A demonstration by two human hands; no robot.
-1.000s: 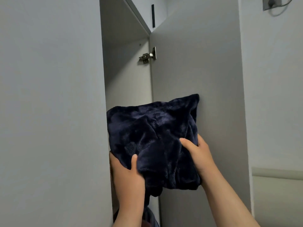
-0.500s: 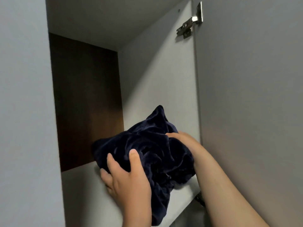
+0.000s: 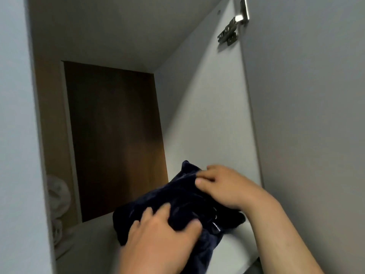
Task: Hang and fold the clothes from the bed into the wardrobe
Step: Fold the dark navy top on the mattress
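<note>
Clothes are going into the wardrobe, and this step is putting one folded piece away. The blue cloth (image 3: 177, 198) is a soft lump on the shelf (image 3: 88, 242), by the front edge and close to the right wall. White rolls (image 3: 58, 194) sit in the back left corner.

I think the next move is a push toward the back edge, so nothing slips off the front, then a pat to make it flat. After that both hands can let go.

Both arms reach up into the wardrobe. The left hand (image 3: 164, 240) lies palm down on the near end with fingers spread. It is blurry, but it looks like it is pressing, not grabbing. The right hand (image 3: 227, 186) is on the far end, with bent fingers pinching a fold.
</note>
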